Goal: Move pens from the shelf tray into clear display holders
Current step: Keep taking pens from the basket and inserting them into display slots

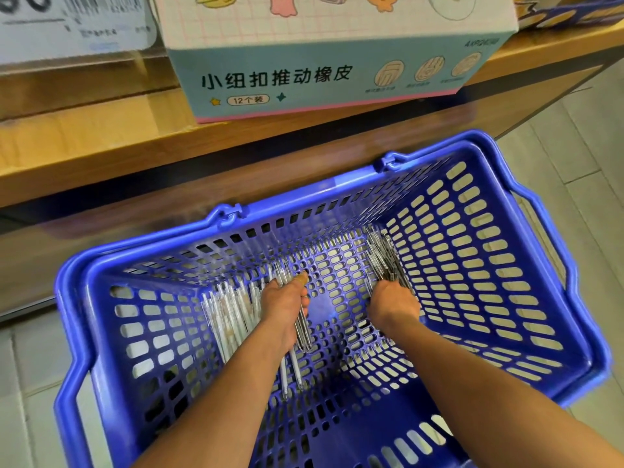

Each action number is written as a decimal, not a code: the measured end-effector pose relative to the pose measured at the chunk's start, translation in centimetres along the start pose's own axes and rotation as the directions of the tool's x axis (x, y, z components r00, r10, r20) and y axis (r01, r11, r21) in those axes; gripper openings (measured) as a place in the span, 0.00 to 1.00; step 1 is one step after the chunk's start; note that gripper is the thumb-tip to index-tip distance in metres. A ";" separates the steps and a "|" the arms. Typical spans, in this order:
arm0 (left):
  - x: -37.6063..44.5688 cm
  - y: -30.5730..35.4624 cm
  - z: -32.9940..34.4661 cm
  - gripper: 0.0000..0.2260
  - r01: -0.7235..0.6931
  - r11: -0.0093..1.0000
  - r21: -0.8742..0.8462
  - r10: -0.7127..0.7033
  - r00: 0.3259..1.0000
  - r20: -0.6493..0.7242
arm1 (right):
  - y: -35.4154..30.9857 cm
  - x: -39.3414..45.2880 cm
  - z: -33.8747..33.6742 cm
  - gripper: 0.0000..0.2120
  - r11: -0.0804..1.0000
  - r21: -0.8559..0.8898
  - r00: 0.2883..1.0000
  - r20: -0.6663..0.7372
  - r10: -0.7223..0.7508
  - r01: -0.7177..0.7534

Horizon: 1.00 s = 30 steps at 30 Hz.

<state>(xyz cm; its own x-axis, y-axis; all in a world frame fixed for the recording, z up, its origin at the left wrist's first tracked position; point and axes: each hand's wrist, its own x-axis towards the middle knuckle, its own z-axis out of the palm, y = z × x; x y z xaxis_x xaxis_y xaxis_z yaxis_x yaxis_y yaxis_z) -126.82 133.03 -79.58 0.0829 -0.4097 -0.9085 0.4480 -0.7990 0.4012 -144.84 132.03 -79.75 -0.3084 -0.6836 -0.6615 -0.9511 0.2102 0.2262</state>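
**Inspector:** Head view, the only one. Both hands are down inside the blue basket [574, 271], which sits on the floor against the wooden shelf [101, 146]. The left hand [283, 298] has its fingers wrapped round a bundle of pens [302, 332], thumb laid along the top. The right hand [393, 304] is clenched round a second, darker bundle [385, 258] that fans out toward the far corner.

**Clerk:** And the rest of the stock?

**Inspector:** A loose pile [229, 312] lies on the basket floor, just beside the left hand. No shelf tray or clear holder is identifiable in this view; something clear at the top left is too blurred to name.

**Clerk:** Risks?

**Inspector:** In my judgement, three. The left bundle is gripped near one end, with two pens already hanging lower than the others toward the wrist; a lift could let them slide out. The right bundle is splayed, so the outer pens may escape a one-handed grip. The basket floor and walls are slotted, and a pen tip could catch in a slot as the hands rise, levering pens loose.

**Clerk:** Anything overhead?

**Inspector:** An eraser box [320, 79] overhangs the shelf edge above the basket. Hands rising carelessly might knock it.
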 end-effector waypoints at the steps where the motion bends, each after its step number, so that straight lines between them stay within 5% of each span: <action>1: 0.1 0.0 0.0 0.33 -0.001 1.000 0.003 0.001 1.000 0.000 | -0.1 0.0 -0.1 0.14 1.000 0.025 1.000 0.007 -0.017 0.017; 6: 0.4 -0.4 0.0 0.34 0.005 1.000 0.006 -0.005 1.000 0.008 | -1.9 -0.4 -1.1 0.14 0.909 0.364 0.958 0.119 -0.260 0.201; 11: 0.4 -0.6 0.5 0.47 -0.036 0.999 0.010 0.035 0.998 0.055 | -4.5 -2.1 -2.0 0.05 0.589 0.753 0.836 0.096 -0.539 0.293; 14: 0.4 -0.4 0.4 0.49 -0.044 0.999 0.007 0.044 0.995 0.089 | -5.4 -2.8 -2.4 0.05 0.494 0.815 0.797 0.067 -0.600 0.303; 18: 0.7 -0.4 0.3 0.39 -0.061 0.998 0.004 0.061 0.998 -0.013 | -5.0 -3.0 -3.0 0.05 0.417 0.887 0.819 0.082 -0.568 0.200; 20: 0.4 -0.3 0.4 0.35 -0.031 0.999 -0.013 0.030 0.998 -0.055 | -4.2 -2.6 -3.0 0.07 0.473 0.869 0.867 0.116 -0.484 0.148; 25: 0.1 -0.2 0.1 0.33 0.003 1.000 0.031 -0.003 1.000 -0.018 | -0.3 -0.7 -1.9 0.09 0.897 0.439 0.998 -0.008 -0.054 0.053; 30: 0.1 -0.4 0.0 0.38 -0.011 1.000 -0.004 0.011 1.000 -0.021 | 1.7 0.1 -0.7 0.24 0.945 0.316 0.995 -0.018 0.099 -0.088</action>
<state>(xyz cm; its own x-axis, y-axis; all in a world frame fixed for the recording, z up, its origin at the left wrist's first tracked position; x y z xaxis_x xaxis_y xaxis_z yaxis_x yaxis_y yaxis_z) -126.99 133.30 -79.81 0.1068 -0.4090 -0.9063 0.4503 -0.7927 0.4109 -146.50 131.88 -78.94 -0.4007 -0.6722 -0.6226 -0.8762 0.4798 0.0459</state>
